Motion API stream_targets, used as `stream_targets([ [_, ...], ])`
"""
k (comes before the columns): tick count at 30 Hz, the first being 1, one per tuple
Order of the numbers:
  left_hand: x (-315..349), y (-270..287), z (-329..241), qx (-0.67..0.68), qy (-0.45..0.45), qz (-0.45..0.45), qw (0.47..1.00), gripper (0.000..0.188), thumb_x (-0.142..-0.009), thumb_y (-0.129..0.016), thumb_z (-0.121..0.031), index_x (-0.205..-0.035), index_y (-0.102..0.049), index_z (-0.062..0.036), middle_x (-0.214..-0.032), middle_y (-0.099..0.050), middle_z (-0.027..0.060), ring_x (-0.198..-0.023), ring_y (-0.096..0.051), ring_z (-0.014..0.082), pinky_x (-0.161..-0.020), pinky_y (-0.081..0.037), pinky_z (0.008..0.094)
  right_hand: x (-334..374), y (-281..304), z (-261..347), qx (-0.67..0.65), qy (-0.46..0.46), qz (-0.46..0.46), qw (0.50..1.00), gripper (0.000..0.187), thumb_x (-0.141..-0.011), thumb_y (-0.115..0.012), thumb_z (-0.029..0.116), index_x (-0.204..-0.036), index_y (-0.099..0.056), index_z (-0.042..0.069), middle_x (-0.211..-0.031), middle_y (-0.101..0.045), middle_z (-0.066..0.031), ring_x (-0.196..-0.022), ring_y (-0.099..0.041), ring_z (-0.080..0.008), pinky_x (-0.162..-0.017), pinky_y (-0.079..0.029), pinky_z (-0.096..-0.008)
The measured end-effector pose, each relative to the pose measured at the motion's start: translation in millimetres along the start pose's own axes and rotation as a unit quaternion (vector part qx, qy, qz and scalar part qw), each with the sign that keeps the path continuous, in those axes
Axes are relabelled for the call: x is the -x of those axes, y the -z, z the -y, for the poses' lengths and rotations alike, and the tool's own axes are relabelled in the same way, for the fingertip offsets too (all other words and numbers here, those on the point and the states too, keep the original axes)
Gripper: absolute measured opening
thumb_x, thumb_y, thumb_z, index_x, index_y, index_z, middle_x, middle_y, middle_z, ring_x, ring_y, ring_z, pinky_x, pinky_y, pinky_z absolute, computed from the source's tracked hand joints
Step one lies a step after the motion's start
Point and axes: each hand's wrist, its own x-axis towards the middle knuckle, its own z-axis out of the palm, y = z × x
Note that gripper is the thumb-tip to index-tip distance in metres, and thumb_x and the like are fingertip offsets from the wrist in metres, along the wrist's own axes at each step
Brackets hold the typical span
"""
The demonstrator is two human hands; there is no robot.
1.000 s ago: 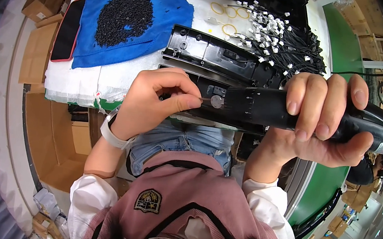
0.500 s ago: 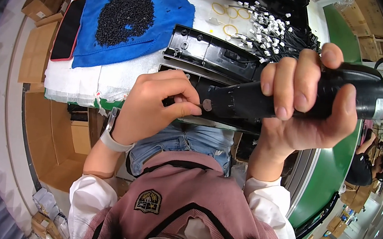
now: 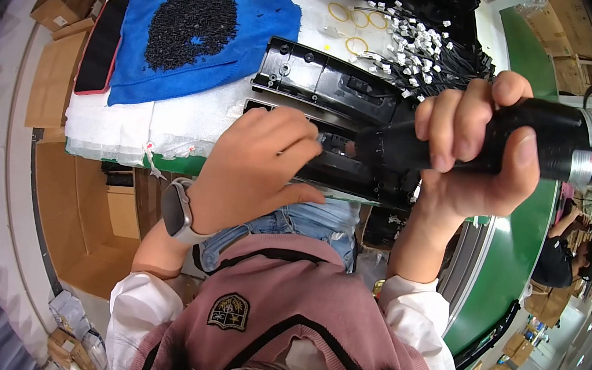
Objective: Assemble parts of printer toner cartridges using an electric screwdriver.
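Note:
My right hand (image 3: 482,145) is wrapped round a thick black electric screwdriver (image 3: 557,132), which lies nearly level with its narrow end pointing left. That end is over a long black plastic housing (image 3: 367,180) near the table's front edge. Above the left part of this housing is my left hand (image 3: 259,154), back up. Its fingers are bent down and the thumb stretches out apart from them; nothing shows between them. The fingertips are partly hidden, so whether they touch the housing I cannot tell. A second black housing (image 3: 335,79) lies just behind, its inside facing up.
A blue cloth (image 3: 270,8) at the left bears a heap of small black screws (image 3: 193,28). Beside it lies a red-edged phone (image 3: 100,43). Black cables with white connectors (image 3: 416,48) and yellow rubber bands (image 3: 357,46) lie at the back. Another person (image 3: 572,252) is far right.
My left thumb and fingers have parted from their pinch at the screwdriver's tip, and the hand has turned back up. The screwdriver has shifted slightly right, away from that hand.

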Motion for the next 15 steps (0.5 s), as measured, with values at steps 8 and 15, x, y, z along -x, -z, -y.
stream_targets([
  [8, 8.1, -14.5, 1.9, -0.049, 0.012, 0.003, 0.999, 0.040, -0.056, -0.078, -0.019, -0.090, -0.063, -0.0049, -0.102, -0.063, 0.0053, -0.102, -0.056, 0.0251, -0.080, -0.043, 0.0370, 5.0, -7.3, -10.8, 0.145, -0.011, -0.009, 0.989, 0.038, -0.083, -0.055, 0.031, -0.107, -0.045, 0.003, -0.058, -0.043, -0.0013, -0.042, -0.041, -0.0134, -0.046, -0.035, -0.0299],
  [15, 7.4, -14.3, 0.8, -0.044, 0.013, 0.004, 0.999, 0.039, -0.055, -0.077, -0.019, -0.089, -0.063, -0.0050, -0.101, -0.063, 0.0047, -0.098, -0.056, 0.0245, -0.079, -0.043, 0.0368, 3.6, -6.3, -18.8, 0.087, 0.006, -0.032, 0.996, 0.029, -0.081, -0.063, 0.008, -0.101, -0.043, -0.002, -0.059, -0.051, -0.0069, -0.042, -0.045, -0.0113, -0.042, -0.039, -0.0241],
])
